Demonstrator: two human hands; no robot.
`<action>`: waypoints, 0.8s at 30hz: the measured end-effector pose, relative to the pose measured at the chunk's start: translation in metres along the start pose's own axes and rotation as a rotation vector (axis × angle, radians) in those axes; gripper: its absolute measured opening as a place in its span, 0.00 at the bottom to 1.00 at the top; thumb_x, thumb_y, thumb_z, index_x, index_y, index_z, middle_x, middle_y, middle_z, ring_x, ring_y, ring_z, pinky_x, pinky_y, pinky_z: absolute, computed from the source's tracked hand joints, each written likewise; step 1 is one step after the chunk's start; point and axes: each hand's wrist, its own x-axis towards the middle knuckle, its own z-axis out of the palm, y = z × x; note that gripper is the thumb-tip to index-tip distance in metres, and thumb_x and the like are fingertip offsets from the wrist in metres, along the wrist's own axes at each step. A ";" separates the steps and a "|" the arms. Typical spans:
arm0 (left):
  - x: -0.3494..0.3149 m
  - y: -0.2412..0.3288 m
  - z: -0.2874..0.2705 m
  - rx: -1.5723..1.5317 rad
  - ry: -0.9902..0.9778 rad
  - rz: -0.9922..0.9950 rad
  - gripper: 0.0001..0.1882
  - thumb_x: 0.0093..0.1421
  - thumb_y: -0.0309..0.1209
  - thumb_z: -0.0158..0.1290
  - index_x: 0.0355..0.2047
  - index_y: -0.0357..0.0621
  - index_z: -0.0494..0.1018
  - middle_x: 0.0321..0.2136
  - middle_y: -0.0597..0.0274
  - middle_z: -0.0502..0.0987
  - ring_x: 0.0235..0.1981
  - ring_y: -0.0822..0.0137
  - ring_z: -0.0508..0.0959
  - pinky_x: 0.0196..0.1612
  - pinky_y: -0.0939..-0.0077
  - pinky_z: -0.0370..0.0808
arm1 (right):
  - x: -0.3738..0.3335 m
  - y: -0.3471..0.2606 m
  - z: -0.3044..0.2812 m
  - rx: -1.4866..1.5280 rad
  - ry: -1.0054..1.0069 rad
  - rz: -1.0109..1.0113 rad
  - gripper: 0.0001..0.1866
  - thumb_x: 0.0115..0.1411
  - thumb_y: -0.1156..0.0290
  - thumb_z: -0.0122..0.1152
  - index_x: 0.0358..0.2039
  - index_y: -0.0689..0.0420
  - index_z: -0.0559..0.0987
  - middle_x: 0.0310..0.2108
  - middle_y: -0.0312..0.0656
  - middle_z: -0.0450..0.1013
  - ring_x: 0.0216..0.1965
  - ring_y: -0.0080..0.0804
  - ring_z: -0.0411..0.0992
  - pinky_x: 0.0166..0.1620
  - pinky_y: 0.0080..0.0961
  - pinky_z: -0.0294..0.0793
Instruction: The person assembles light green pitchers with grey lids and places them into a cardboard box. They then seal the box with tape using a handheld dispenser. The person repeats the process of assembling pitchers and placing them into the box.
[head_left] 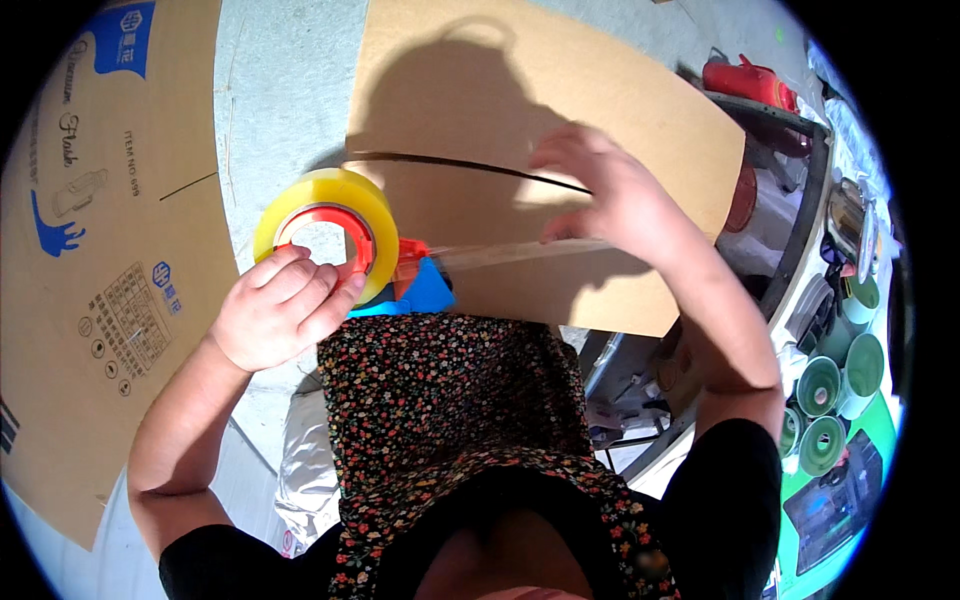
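My left hand is closed on a tape dispenser with blue and red parts. Its large roll of clear yellowish tape stands upright around a red hub, and my fingers hook into that hub. A see-through tape strip runs rightward from the dispenser over a brown cardboard piece. Where the strip's far end lies is hard to see near my right wrist. My right hand, slightly blurred, hovers above the cardboard with thumb and fingers apart. A dark slit crosses the cardboard beneath its fingertips.
A large printed cardboard sheet fills the left side. At right, a table holds several green cups and a green mat. A red object sits on a dark rack at the upper right. My floral apron borders the cardboard.
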 end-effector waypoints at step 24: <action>-0.013 -0.010 0.005 -0.078 0.023 -0.023 0.20 0.45 0.28 0.49 0.42 0.43 0.70 0.27 0.67 0.69 0.32 0.66 0.70 0.45 0.70 0.70 | -0.030 -0.041 -0.001 -0.360 0.724 -0.331 0.25 0.33 0.46 0.69 0.20 0.48 0.66 0.30 0.33 0.61 0.38 0.35 0.66 0.56 0.47 0.60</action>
